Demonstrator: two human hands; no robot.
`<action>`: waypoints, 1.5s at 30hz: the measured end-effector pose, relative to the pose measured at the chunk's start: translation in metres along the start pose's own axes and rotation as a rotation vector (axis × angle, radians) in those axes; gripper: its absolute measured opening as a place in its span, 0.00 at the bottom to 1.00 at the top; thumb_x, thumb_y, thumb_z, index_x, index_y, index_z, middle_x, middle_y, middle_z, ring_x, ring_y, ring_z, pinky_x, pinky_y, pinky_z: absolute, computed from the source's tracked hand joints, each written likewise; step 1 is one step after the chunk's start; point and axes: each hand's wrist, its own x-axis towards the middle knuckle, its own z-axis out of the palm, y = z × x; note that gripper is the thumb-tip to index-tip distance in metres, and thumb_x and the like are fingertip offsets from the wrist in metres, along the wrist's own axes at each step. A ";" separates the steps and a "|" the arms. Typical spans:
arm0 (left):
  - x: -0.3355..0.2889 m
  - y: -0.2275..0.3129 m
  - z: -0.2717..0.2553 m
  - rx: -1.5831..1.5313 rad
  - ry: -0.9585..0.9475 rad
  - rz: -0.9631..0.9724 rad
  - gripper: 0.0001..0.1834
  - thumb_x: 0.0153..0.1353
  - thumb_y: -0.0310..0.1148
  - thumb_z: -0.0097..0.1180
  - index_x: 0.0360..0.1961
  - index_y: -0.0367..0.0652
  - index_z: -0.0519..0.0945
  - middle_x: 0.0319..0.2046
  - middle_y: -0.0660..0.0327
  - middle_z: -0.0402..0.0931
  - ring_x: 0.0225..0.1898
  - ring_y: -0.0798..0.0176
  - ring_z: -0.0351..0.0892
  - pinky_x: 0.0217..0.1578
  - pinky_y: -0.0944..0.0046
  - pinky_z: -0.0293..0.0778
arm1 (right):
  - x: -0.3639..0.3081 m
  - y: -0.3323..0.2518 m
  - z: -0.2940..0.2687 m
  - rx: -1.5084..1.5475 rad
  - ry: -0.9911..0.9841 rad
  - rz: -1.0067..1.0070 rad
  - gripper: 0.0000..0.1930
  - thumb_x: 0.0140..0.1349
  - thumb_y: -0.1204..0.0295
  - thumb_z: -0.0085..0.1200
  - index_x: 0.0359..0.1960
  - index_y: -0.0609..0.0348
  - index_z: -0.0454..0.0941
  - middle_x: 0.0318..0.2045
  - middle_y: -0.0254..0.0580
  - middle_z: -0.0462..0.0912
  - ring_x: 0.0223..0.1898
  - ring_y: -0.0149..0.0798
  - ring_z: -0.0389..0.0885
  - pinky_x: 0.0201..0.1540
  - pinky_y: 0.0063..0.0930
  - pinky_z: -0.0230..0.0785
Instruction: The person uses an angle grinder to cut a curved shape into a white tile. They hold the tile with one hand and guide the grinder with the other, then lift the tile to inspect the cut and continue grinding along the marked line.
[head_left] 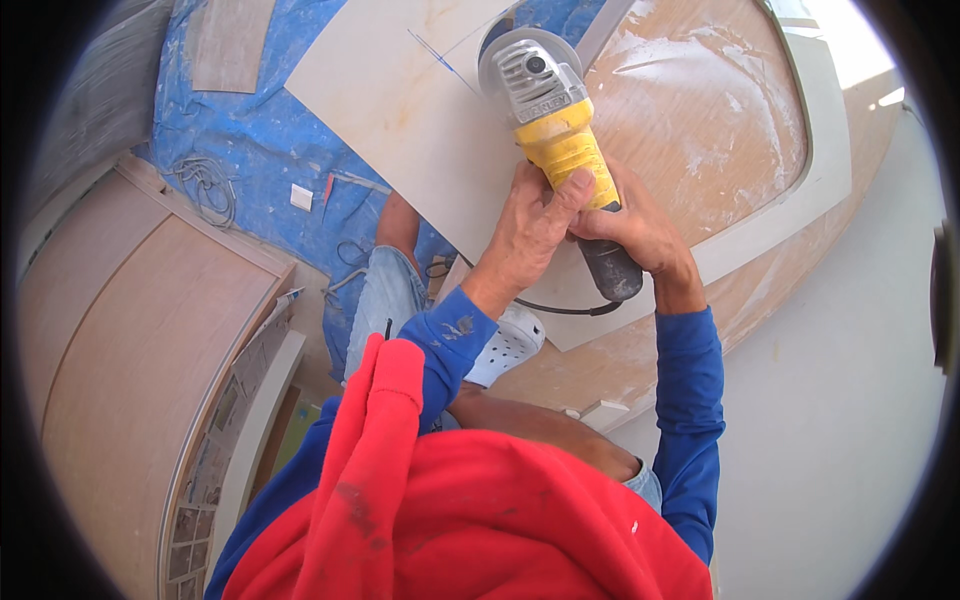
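Note:
A yellow and black angle grinder (562,133) with a silver gear head is held over a pale board (400,100). My left hand (527,228) wraps around the left side of its yellow body, thumb laid across it. From the right, my right hand (645,225) grips the lower body near the black rear end. The round grey disc (490,70) shows at the grinder's far end, beside a round hole in the board; whether it touches the board or spins I cannot tell. A black cord (570,311) runs from the grinder's rear toward the left under my left wrist.
A dusty wood panel with a pale curved frame (832,120) lies to the right. Blue sheeting (265,140) covers the floor at left, with a coiled cable (207,190) and a small white square (301,197). A curved wooden cabinet (130,330) stands left. My white perforated shoe (512,345) is beside the board.

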 end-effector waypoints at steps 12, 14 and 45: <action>0.000 -0.002 -0.001 -0.010 -0.006 -0.012 0.44 0.79 0.62 0.58 0.76 0.32 0.68 0.67 0.46 0.70 0.70 0.51 0.71 0.71 0.53 0.69 | 0.000 -0.001 0.001 -0.003 0.009 -0.001 0.34 0.53 0.64 0.71 0.61 0.66 0.78 0.44 0.42 0.85 0.44 0.35 0.84 0.51 0.32 0.79; 0.001 -0.002 -0.001 0.000 0.002 -0.014 0.44 0.79 0.62 0.58 0.75 0.32 0.68 0.67 0.46 0.70 0.70 0.51 0.71 0.71 0.53 0.69 | 0.000 -0.002 0.001 -0.012 0.006 0.008 0.34 0.53 0.64 0.71 0.61 0.66 0.78 0.44 0.42 0.85 0.44 0.35 0.83 0.51 0.32 0.78; -0.003 0.000 -0.002 -0.009 -0.025 0.007 0.43 0.79 0.62 0.58 0.74 0.31 0.69 0.65 0.46 0.71 0.68 0.52 0.71 0.71 0.52 0.68 | -0.001 0.006 0.004 0.001 0.007 -0.061 0.38 0.52 0.62 0.70 0.66 0.66 0.77 0.52 0.45 0.85 0.52 0.39 0.82 0.58 0.34 0.76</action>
